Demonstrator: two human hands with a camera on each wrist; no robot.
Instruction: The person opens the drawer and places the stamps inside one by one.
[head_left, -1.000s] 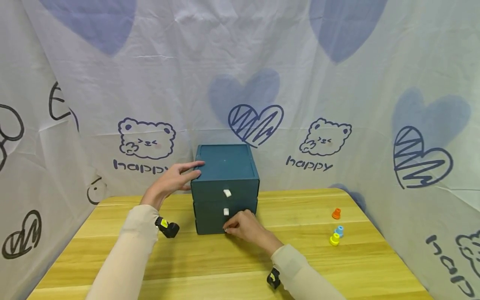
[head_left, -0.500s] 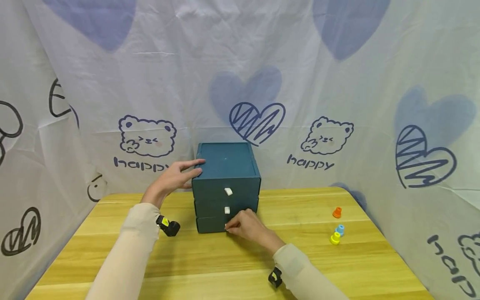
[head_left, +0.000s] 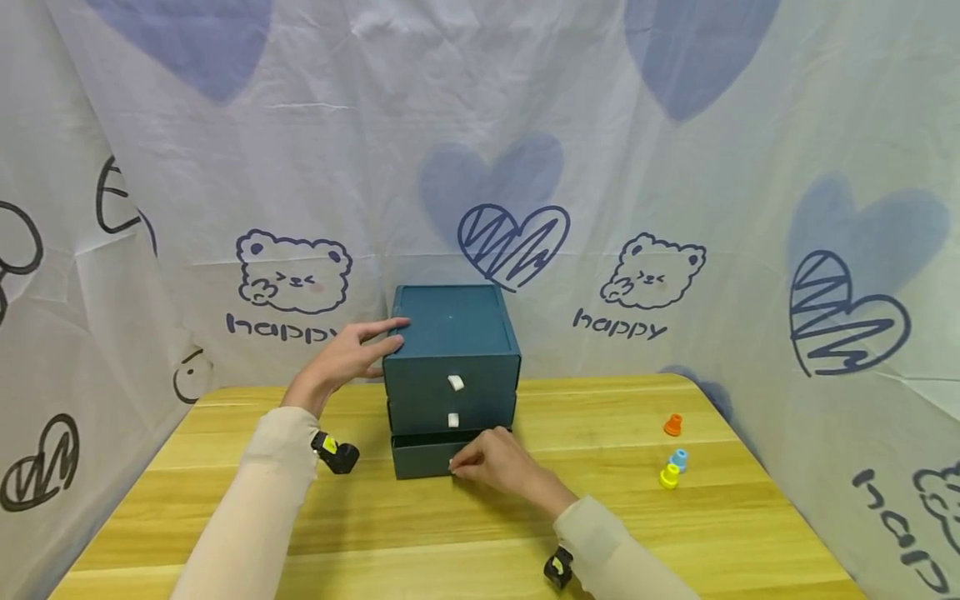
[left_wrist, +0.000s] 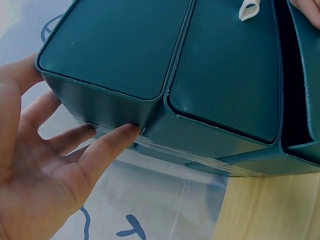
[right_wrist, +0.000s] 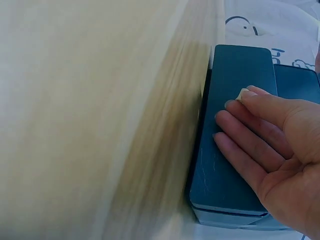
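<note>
A dark teal cabinet (head_left: 453, 321) with three stacked drawers stands at the back of the table. My left hand (head_left: 345, 358) steadies its upper left side, fingers spread and mostly straight against the top edge and side wall. Low at the front, my right hand (head_left: 498, 462) pinches the small white pull tab (right_wrist: 242, 95) of the bottom drawer (head_left: 422, 460) between thumb and index finger. That drawer sticks out a little, with a dark gap along its top. The upper drawer (left_wrist: 112, 45) and middle drawer (left_wrist: 227, 70) are closed, each with a white tab.
On the right of the wooden table (head_left: 375, 542) stand an orange cone-shaped piece (head_left: 673, 425), a light blue one (head_left: 678, 460) and a yellow one (head_left: 670, 477). A white printed curtain (head_left: 480, 100) hangs right behind the cabinet and along both sides.
The bottom drawer has come forward out of the cabinet, pulled toward me by my right hand. My left hand keeps its place on the cabinet.
</note>
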